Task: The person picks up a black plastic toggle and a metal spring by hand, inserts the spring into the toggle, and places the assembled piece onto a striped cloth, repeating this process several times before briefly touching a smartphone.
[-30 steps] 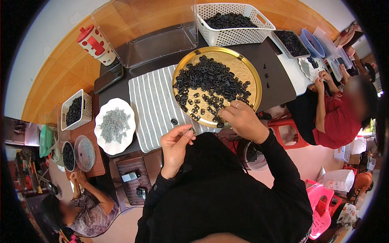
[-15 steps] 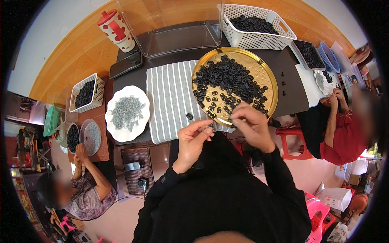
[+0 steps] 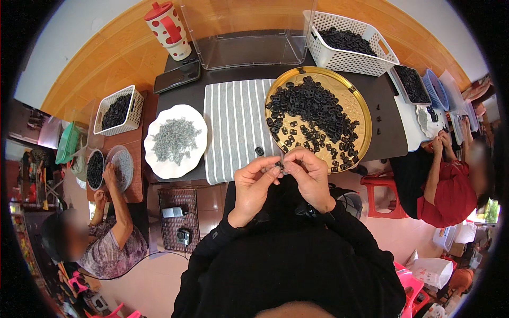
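My left hand (image 3: 251, 192) and my right hand (image 3: 312, 183) meet just past the table's front edge. Between the pinched fingertips of both is a small black plastic piece (image 3: 279, 165), mostly covered by the fingers. One black oval piece (image 3: 259, 151) lies on the grey striped cloth (image 3: 228, 116) beside my left hand. Beyond my right hand stands a round gold tray (image 3: 362, 114), heaped with small black plastic pieces (image 3: 313, 100). To the left, a white scalloped plate (image 3: 154, 130) carries a pile of small clear-grey pieces (image 3: 177, 139).
Behind the tray is a white basket (image 3: 344, 61) of black pieces, next to a clear plastic box (image 3: 249, 53). A phone (image 3: 177, 77) and a dotted tumbler (image 3: 169, 32) stand back left. People sit working at left (image 3: 114, 233) and right (image 3: 450, 185).
My right hand has come left from the tray's near edge to meet my left hand at the small piece. The view has shifted slightly. The person at left has raised one hand.
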{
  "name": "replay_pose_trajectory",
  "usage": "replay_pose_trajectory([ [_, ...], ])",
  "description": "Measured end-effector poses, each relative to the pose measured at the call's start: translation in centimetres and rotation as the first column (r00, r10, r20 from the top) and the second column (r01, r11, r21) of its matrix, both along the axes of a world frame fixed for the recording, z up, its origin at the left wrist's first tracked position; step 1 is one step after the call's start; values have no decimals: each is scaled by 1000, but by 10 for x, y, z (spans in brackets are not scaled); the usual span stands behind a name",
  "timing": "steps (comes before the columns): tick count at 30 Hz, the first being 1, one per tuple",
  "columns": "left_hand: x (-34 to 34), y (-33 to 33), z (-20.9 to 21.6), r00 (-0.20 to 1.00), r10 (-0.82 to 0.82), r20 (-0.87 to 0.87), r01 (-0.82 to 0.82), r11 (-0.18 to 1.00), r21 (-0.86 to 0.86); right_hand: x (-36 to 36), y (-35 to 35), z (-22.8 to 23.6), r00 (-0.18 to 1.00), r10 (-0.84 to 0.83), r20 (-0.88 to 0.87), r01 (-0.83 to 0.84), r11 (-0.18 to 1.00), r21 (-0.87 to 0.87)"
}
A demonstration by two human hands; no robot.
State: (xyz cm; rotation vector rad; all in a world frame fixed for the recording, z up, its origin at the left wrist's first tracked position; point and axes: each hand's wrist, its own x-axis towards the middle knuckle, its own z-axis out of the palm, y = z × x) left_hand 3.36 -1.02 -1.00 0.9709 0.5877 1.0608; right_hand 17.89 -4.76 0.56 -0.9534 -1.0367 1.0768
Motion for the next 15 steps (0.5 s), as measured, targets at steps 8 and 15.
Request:
replay_pose_trajectory([
  [8,-7,1,-3,1000,-1,3,1,999,35,-11,4,-4,991,-37,132,29,998,63],
  [15,-13,-3,-3,998,61,-13,-60,996,71,-11,11,2,916,-22,400,-26,993,115],
])
